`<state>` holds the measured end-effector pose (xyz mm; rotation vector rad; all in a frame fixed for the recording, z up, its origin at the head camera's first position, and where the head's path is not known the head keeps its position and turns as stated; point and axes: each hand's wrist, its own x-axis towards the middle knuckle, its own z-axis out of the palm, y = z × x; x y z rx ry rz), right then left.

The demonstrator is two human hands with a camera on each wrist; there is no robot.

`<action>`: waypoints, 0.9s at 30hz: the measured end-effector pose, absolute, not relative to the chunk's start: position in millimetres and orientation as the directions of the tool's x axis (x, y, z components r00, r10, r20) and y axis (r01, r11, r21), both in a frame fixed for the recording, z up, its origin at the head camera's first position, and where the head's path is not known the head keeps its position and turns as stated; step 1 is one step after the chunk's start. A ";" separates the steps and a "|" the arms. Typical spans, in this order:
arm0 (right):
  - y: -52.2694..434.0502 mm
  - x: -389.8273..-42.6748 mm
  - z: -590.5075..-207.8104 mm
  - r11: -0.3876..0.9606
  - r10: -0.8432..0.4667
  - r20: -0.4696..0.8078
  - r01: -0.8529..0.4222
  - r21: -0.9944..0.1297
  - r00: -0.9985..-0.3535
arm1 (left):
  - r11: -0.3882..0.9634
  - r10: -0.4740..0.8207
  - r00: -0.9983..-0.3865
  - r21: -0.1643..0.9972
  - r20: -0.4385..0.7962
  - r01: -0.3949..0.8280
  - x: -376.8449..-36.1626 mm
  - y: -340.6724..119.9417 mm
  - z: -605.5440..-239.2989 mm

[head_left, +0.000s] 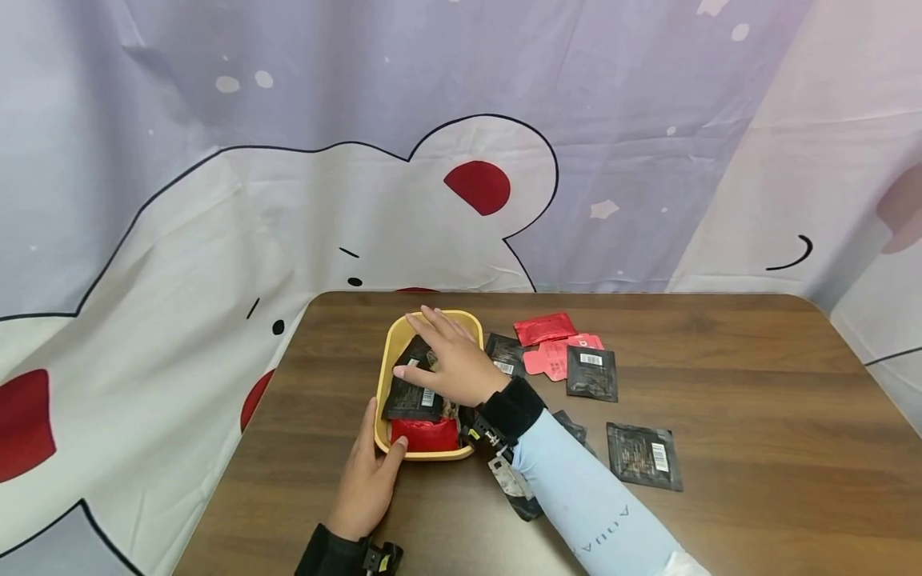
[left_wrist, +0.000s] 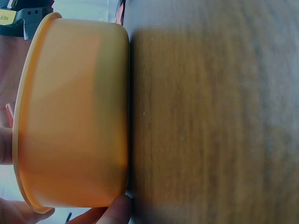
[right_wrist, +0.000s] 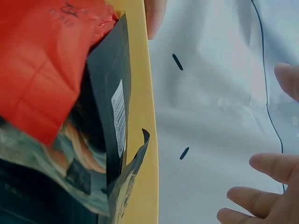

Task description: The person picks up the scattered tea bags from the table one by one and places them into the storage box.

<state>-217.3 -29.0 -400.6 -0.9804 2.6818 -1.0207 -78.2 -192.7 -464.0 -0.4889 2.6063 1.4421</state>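
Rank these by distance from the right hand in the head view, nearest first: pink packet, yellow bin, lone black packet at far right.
From the right hand:
1. Yellow bin: directly beneath it.
2. Pink packet: just right of the bin.
3. Lone black packet: farther right and closer to the camera.

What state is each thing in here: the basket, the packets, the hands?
Yellow basket: upright, uncovered, holding packets.
Red packet in the basket: lying near the front wall; sealed or not, unclear.
Rightmost black packet: lying on the table, barcode up.
Left hand: gripping the basket.
Right hand: above the basket, fingers extended, nothing visibly held.
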 end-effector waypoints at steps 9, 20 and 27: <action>-20.1 -208.7 -394.9 0.546 -0.647 0.117 -0.564 -0.620 -0.754 | 0.503 -0.218 -0.939 0.794 -0.265 -0.341 -76.9 -193.6 -464.3; -1.2 -197.7 -392.6 0.551 -0.651 0.112 -0.569 -0.610 -0.751 | 0.503 -0.216 -0.939 0.793 -0.269 -0.343 -75.8 -196.4 -464.6; 19.9 -191.6 -396.3 0.539 -0.661 0.114 -0.575 -0.616 -0.741 | 0.506 -0.219 -0.935 0.787 -0.280 -0.354 -77.6 -194.4 -462.4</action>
